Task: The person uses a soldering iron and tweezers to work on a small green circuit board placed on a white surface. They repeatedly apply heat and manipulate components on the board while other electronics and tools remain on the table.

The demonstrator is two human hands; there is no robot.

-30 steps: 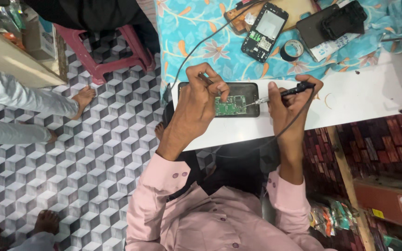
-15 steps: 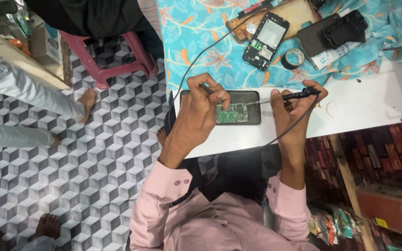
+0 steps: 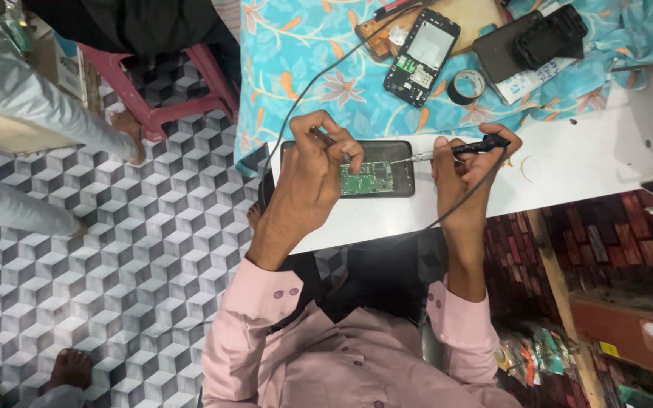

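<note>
An opened black phone (image 3: 398, 153) lies on the white worktop (image 3: 583, 162), its green circuit board (image 3: 366, 179) exposed. My left hand (image 3: 313, 175) rests over the phone's left part and pinches a thin tool, probably tweezers (image 3: 323, 138), with the tip near the board. My right hand (image 3: 464, 168) holds a black soldering iron (image 3: 471, 149) like a pen. Its metal tip points left to the board's upper right edge. The iron's black cord (image 3: 462, 208) loops down past my right wrist.
A turquoise flowered cloth (image 3: 319, 53) covers the table's far part; on it lie a second opened phone (image 3: 422, 56), a tape roll (image 3: 465, 85), a wooden board and a black case (image 3: 534, 41). A pink stool (image 3: 183, 94) and other people's legs and feet stand left.
The view has shifted slightly, so the phone and hands sit a little lower and to the right in frame. Both hands keep their grips over the board, with the iron tip still at it.
</note>
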